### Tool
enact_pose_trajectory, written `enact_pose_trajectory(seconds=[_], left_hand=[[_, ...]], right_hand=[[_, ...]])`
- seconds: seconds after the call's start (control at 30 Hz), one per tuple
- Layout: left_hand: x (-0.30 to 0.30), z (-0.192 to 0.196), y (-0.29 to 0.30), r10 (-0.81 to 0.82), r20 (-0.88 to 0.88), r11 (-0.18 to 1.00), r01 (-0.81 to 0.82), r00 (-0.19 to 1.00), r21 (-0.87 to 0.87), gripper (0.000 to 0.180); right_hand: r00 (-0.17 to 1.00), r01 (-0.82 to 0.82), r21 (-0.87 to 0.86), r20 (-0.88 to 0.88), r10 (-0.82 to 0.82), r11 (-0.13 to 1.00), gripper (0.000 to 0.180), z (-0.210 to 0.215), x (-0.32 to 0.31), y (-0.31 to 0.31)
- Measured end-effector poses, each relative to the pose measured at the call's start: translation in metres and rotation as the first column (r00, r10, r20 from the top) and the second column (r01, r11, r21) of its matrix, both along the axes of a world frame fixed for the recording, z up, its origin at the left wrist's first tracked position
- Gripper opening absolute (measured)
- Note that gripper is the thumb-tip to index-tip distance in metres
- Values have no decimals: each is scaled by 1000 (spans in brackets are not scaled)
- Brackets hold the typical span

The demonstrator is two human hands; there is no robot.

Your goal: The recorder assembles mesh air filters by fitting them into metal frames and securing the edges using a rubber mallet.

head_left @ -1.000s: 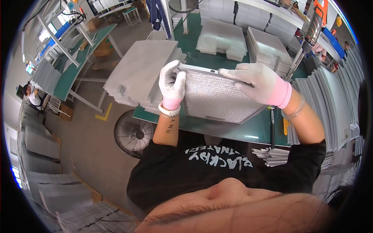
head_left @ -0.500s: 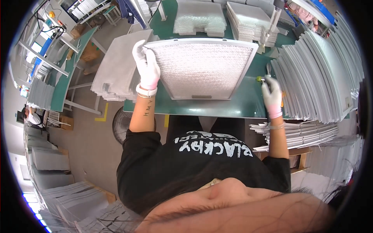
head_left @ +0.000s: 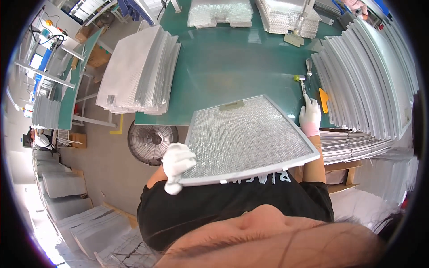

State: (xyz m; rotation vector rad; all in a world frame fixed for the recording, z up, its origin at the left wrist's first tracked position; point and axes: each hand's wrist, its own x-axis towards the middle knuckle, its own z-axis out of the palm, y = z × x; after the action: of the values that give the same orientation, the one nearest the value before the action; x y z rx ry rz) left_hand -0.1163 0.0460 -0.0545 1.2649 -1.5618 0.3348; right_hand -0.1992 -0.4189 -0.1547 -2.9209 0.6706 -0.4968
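Observation:
My gloved left hand [head_left: 177, 164] grips a corner of a silver filter panel [head_left: 250, 134], a square mesh in a metal frame. The panel is tilted, with its near edge close to my shirt and its far edge over the front of the table. On the right, a small hammer [head_left: 303, 85] with a green-yellow head lies on the green tabletop. My gloved right hand [head_left: 310, 118] is at the end of its handle, fingers stretched forward and fingertips at the handle. A screwdriver [head_left: 309, 67] and a yellow scraper-like tool [head_left: 323, 101] lie beside the hammer.
Framed panels [head_left: 357, 80] stand in a dense row at the right. A stack of mesh sheets [head_left: 136, 73] sits at the table's left edge, with more mesh stacks [head_left: 220, 13] at the back. A round floor fan [head_left: 154, 139] stands below the left front corner.
The filter panel has come off the table toward my body and turned over, its tab edge now on the far side. My right hand has drawn back along the hammer's handle; the hammer stays put.

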Motion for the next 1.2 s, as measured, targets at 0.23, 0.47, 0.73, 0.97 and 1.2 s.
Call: enact_pose_trajectory(seconds=[0.23,0.47,0.73,0.97,1.2], left_hand=[[-13,8,-15,-8,89,1000,9,996,-11,56],[4,56,-33,-36,161,995,19,986,102,48],[54,193,-149,46,683,869,-367,728,332,19],[97,136,-234,-89,767,789,-425,635,443,28],[88,101,-240,436,540,839,-542,720,46,78]], right_hand=[[1000,-5,-21,-22,5,1000,46,2,2,1],[998,43,27,-37,-42,999,47,8,-1,2],[987,156,359,-16,-161,920,48,-12,-3,-23],[844,-369,701,528,-96,610,50,37,-33,35],[835,-510,535,495,239,673,55,175,-79,35]])
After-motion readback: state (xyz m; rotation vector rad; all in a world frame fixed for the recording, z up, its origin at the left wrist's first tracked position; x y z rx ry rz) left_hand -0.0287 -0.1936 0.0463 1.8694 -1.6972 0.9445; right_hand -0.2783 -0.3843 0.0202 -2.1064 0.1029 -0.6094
